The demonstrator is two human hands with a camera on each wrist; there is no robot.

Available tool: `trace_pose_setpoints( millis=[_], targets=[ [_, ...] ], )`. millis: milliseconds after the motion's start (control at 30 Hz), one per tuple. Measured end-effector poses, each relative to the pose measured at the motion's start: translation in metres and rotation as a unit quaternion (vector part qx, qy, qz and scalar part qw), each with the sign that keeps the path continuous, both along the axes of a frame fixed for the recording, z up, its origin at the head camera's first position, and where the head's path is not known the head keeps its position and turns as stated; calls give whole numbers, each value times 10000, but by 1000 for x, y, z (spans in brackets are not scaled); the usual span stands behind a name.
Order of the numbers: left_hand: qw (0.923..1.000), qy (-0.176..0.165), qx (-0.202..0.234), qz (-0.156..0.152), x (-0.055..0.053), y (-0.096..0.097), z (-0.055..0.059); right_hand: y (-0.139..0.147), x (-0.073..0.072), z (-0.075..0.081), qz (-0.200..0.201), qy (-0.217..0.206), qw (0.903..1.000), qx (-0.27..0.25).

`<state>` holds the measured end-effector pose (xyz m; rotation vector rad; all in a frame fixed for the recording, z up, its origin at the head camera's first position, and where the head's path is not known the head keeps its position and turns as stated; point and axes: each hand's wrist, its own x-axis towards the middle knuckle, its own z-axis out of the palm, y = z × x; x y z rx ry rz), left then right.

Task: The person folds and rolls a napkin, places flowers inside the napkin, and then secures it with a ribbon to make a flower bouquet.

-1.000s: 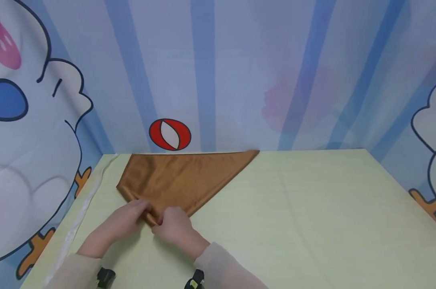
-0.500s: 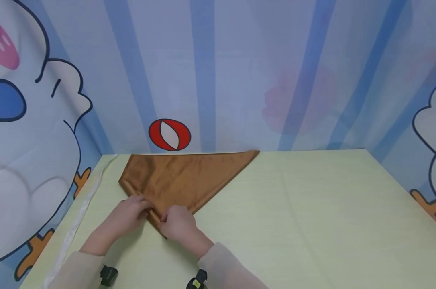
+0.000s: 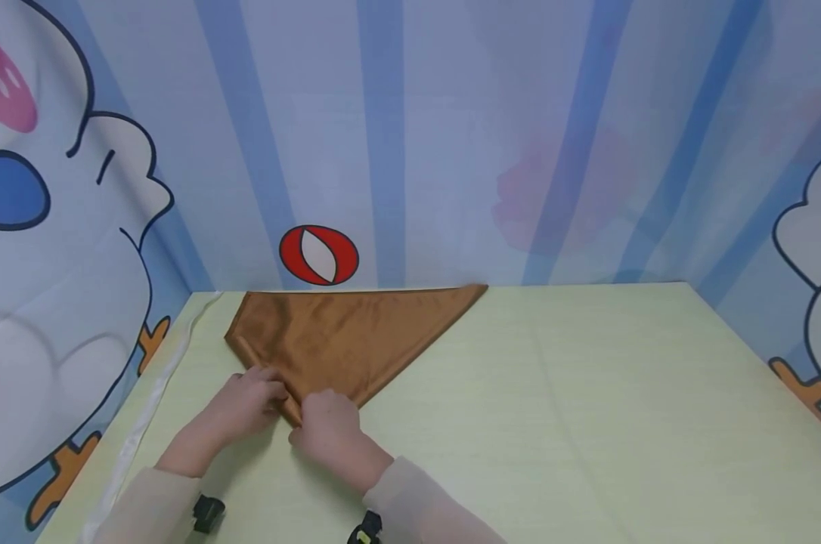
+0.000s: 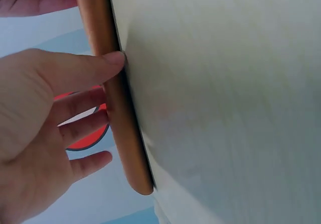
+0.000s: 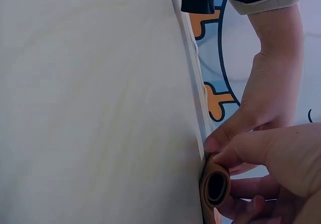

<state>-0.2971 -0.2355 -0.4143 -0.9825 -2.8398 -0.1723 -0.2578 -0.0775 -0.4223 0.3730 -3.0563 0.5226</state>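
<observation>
A shiny brown cloth [image 3: 349,336], folded into a pointed shape, lies on the pale yellow tabletop with its near-left edge rolled up. Along this roll [image 4: 118,123], my left hand [image 3: 247,400] lays its thumb on the near side and its fingers on the far side. My right hand [image 3: 332,431] pinches the roll's near end, which it partly covers in the head view. The right wrist view shows that end [image 5: 206,181] as a hollow coil between thumb and fingers. Both hands are side by side on the roll.
A striped blue backdrop [image 3: 444,151] with cartoon figures rises behind and beside the table [image 3: 587,393]. The cloth's back edge lies along the foot of the backdrop. A white strip [image 3: 155,393] runs down the table's left side.
The cloth's left corner has shifted slightly back and right as the edge rolled. My right hand slid right, uncovering the roll's tip, then came back over it.
</observation>
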Motion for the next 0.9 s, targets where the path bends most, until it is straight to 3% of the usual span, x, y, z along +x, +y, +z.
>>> trace_pose_setpoints(
  millis=[200, 333, 433, 767, 900],
  targets=[
    [9997, 183, -22, 175, 0, 5, -2, 7, -6, -3, -11, -372, 9977, -560],
    [9996, 222, 37, 155, -2, 7, -5, 16, -12, -2, -29, -975, 9862, -1335],
    [9998, 194, 47, 94, -3, 9, -6, 23, -17, -1, -2, -1173, 9779, -1733],
    [9991, 390, 150, -122, -7, 15, -5, 35, -29, 3, -89, -1412, 9691, -2021],
    [9996, 208, 183, -33, -6, 20, 0, 34, -29, 3, -4, -1154, 9786, -1702]
  ],
)
